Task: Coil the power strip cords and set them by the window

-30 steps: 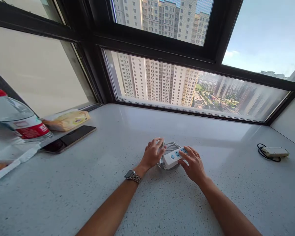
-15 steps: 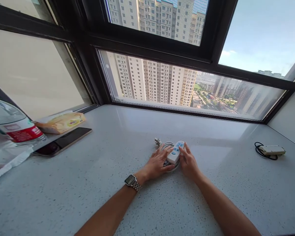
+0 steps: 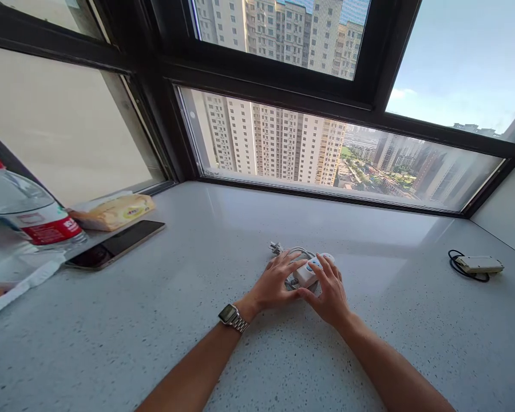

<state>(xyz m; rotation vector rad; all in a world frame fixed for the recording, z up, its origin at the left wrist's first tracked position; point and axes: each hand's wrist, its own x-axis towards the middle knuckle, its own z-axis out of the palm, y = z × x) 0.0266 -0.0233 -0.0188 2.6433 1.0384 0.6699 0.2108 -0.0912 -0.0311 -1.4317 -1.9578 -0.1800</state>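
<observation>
A white power strip [image 3: 304,277] with blue sockets lies on the speckled counter, its grey cord [image 3: 301,249] looped beside and behind it. The cord's plug [image 3: 276,248] sticks out at the far left of the loop. My left hand [image 3: 278,280], wearing a watch on the wrist, is curved around the cord and the strip's left side, with fingertips at the strip. Over the strip's right part arches my right hand [image 3: 329,289], fingers bent on its top and thumb at its near end. Both hands cover much of the strip and cord.
To the left are a large plastic bottle [image 3: 47,223] with a red label, a tissue pack [image 3: 115,213] and a smartphone [image 3: 120,243]. A whitish adapter with black cable [image 3: 480,264] lies at the right. Dark-framed windows [image 3: 266,91] border the counter's back.
My right hand has moved from the strip's right side to over its top, with its thumb swung toward my left hand. The strip has shifted slightly right. My left hand stays nearly in place.
</observation>
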